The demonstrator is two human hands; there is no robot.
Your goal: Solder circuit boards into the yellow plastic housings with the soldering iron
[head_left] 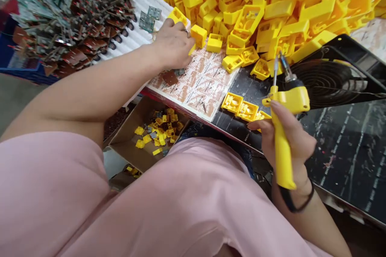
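My left hand (176,44) is curled palm down over the table, fingers bent around a yellow plastic housing (177,16) that shows beyond the knuckles. Its fingertips are hidden. My right hand (283,138) grips a yellow soldering gun (282,144) by its handle, metal tip pointing up and away. Left of the gun, a short row of yellow housings with small metal parts inside (241,106) lies along the table's near edge. Small green circuit boards (150,19) rest on white foam beside my left hand. A brown board (169,78) lies just below that hand.
A large heap of yellow housings (271,4) fills the back. Many circuit boards with wires are piled in a blue bin (18,62) at left. A black fan (331,76) stands at right. Below the edge, a cardboard box (126,144) holds yellow pieces.
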